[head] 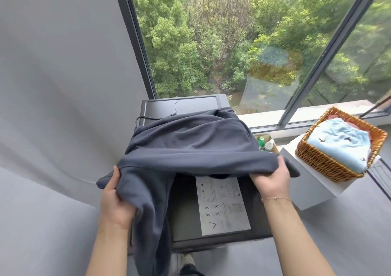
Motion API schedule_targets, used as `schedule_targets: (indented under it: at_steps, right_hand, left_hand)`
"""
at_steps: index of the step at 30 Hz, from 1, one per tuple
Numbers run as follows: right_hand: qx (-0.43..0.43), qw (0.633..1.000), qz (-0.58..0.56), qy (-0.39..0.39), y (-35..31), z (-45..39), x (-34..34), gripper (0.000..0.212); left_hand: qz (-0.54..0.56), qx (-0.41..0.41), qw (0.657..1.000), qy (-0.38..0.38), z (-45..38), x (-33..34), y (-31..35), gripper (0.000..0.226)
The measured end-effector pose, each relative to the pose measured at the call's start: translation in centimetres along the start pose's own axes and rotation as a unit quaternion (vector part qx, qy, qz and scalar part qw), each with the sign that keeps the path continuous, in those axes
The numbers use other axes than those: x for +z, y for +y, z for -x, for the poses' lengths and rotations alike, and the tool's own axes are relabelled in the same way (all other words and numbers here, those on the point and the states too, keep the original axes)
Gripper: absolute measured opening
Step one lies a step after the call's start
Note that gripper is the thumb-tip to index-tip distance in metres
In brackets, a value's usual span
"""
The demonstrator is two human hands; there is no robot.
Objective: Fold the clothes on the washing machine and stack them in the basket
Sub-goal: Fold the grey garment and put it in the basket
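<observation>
1. Your left hand (115, 195) grips the dark grey sweatshirt (186, 146).
2. Your right hand (271, 179) pinches its edge too.
3. It lies rumpled on the washing machine (182, 216), one part hanging down.

A single head-worn wide-angle view looks forward and steeply down, close over the washing machine (211, 236), facing the window (222, 42)
</observation>
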State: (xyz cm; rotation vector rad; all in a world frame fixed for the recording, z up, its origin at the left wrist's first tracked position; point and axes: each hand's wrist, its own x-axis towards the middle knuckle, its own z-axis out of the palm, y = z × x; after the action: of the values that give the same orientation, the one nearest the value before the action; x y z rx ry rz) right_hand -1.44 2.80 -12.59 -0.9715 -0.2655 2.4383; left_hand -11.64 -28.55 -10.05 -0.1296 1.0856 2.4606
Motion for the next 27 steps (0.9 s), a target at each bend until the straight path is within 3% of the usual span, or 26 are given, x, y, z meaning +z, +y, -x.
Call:
schedule_targets:
  at_steps: [1,2,4,5,7,9,11,14,18,22,24,27]
  right_hand:
    - [-0.049,0.996,0.074,0.015,-0.3,-0.9,1.5,0.055]
    - [-0.09,0.982,0.161,0.049,-0.3,-1.6,2.1,0.063]
    - [-0.145,0.942,0.282,0.106,0.5,-2.6,3.5,0.076]
    - [-0.146,0.935,0.294,0.133,0.9,-2.9,3.7,0.068]
    - [-0.093,0.952,0.255,0.142,2.2,-3.7,2.9,0.042]
    - [-0.037,0.965,0.226,0.125,3.9,-4.2,2.1,0.021]
    - [-0.029,0.975,0.192,0.106,5.5,-4.6,2.5,0.014]
    - [-0.084,0.991,0.089,0.057,5.0,-5.8,6.6,0.019]
    - [-0.093,0.991,0.07,-0.069,0.2,-8.3,16.6,0.016]
    - [-0.155,0.966,0.072,-0.194,-3.4,-7.0,25.7,0.021]
    - [-0.201,0.953,0.055,-0.221,-4.5,-5.7,26.8,0.029]
    - [-0.244,0.949,0.047,-0.195,-5.2,-4.5,24.1,0.039]
  left_hand:
    - [-0.005,0.07,0.997,-0.041,-1.5,-0.9,0.8,0.082]
    - [0.022,0.08,0.994,-0.073,-1.9,-1.1,1.4,0.086]
    - [-0.003,0.08,0.997,-0.018,-3.0,-0.6,1.8,0.079]
    - [-0.043,0.05,0.997,0.027,-3.6,-0.2,1.6,0.072]
    - [0.046,-0.049,0.997,0.047,-5.0,-0.1,1.5,0.052]
    - [-0.018,0.015,0.994,0.109,-5.3,1.0,1.4,0.053]
    - [-0.068,0.054,0.987,0.132,-5.3,2.9,1.6,0.072]
    - [-0.012,0.073,0.989,0.128,-7.7,4.1,2.9,0.078]
    - [0.042,0.108,0.991,0.064,-11.8,6.5,7.3,0.055]
    - [0.103,0.158,0.982,-0.024,-13.7,11.9,13.3,0.034]
    - [0.089,0.19,0.976,-0.059,-13.2,13.2,14.5,0.04]
    - [0.032,0.211,0.977,-0.015,-11.0,13.6,14.4,0.052]
